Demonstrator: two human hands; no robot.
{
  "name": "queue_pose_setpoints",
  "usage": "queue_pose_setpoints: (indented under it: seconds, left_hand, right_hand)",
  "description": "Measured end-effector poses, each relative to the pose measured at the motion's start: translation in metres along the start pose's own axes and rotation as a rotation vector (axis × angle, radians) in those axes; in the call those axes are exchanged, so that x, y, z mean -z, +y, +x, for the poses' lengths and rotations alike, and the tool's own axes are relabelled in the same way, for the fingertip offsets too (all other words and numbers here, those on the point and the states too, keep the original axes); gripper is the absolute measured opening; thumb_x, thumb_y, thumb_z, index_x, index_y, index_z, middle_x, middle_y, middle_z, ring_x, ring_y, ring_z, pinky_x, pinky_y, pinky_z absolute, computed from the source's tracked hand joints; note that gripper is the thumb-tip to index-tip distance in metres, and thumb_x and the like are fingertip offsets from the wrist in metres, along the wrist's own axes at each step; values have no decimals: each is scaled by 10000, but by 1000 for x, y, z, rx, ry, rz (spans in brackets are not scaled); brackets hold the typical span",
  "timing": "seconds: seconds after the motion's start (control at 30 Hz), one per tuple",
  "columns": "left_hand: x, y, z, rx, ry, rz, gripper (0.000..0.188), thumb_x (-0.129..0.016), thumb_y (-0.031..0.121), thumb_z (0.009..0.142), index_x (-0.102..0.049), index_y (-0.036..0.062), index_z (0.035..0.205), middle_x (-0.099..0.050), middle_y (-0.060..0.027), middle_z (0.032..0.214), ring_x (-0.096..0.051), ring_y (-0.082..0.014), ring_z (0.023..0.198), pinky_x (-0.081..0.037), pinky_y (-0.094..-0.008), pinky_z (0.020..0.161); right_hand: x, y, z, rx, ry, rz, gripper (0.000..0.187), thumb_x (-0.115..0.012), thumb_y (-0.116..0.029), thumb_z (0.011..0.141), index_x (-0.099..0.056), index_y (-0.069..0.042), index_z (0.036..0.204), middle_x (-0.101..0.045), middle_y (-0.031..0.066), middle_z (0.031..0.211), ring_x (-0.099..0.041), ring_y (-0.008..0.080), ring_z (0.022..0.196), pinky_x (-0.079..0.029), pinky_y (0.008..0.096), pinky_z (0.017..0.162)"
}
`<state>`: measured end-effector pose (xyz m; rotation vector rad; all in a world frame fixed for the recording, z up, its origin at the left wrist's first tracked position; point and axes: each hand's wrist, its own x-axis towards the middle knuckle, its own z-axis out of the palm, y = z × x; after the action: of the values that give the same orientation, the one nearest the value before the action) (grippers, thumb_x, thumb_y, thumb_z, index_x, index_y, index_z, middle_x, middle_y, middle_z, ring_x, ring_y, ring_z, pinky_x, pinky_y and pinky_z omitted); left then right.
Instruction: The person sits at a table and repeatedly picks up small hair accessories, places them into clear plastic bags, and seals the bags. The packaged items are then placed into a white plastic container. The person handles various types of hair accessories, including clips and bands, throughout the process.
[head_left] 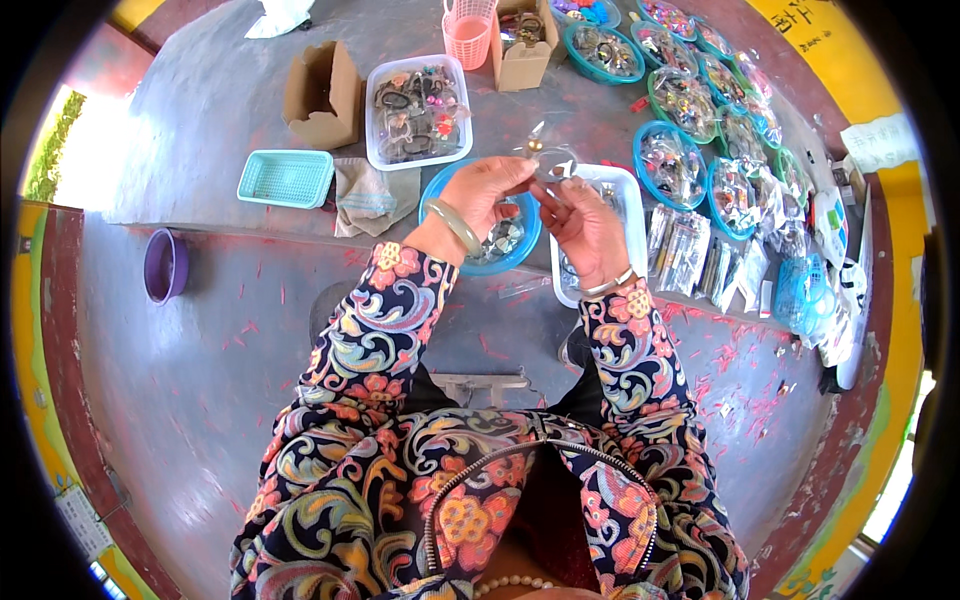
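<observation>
I hold both hands raised over the step edge: my left hand (478, 192) and right hand (583, 222) pinch a small clear packet (548, 165) with a bead between fingertips, above the blue bowl (440, 190) and white tray (634, 205). I judge this mid-packing; the next move calls for steady fingertip control.

Bare worktop (220, 90) lay open to my far left; blue baskets (668, 160) crowded the right, a clear tub (417, 110) and cardboard box (322, 95) blocked ahead.

Grey ledge (230, 90), teal basket (286, 177), cardboard box (322, 93), clear tub (416, 110), blue bowls (668, 163)
</observation>
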<state>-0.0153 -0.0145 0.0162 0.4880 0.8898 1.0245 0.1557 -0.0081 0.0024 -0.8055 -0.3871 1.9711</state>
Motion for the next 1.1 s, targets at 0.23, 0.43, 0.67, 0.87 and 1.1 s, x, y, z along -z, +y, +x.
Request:
queue_pose_setpoints:
  seconds: [0.23,0.43,0.67,0.87,1.1]
  left_hand:
    - [1,-6,11,-100,72,18,146,-576,136,831,-597,34,933,-628,-35,880,-570,-81,718,-419,-191,570]
    - [1,-6,9,-86,-24,163,189,-537,55,841,-562,-53,993,-607,-105,938,-604,-169,868,-504,-228,762]
    - [-11,-14,10,-27,-103,174,223,-516,82,862,-543,-44,1044,-593,-90,972,-603,-161,864,-506,-252,775]
    - [-15,-12,9,-54,-60,154,230,-480,111,887,-542,-47,1041,-595,-104,976,-610,-179,850,-519,-259,755]
    - [-12,-13,11,-124,22,264,219,-485,127,887,-559,-38,1010,-612,-84,920,-621,-160,791,-535,-271,685]
  right_hand:
    - [-1,3,1,-30,-70,-257,217,-589,-110,804,-569,-60,1014,-599,17,921,-574,142,874,-427,280,724]
    - [0,-20,3,127,22,-521,293,-653,-197,775,-584,-57,1024,-581,-41,877,-486,52,766,-364,221,691]
    - [7,-16,3,159,-1,-447,197,-644,-184,786,-640,-15,888,-613,-5,795,-499,57,697,-371,200,629]
    - [7,-14,2,238,66,-464,193,-645,-173,784,-647,-5,878,-618,4,771,-506,62,693,-376,205,622]
    - [5,-9,6,200,47,-475,204,-653,-196,776,-651,-28,892,-632,-2,807,-527,66,728,-376,213,638]
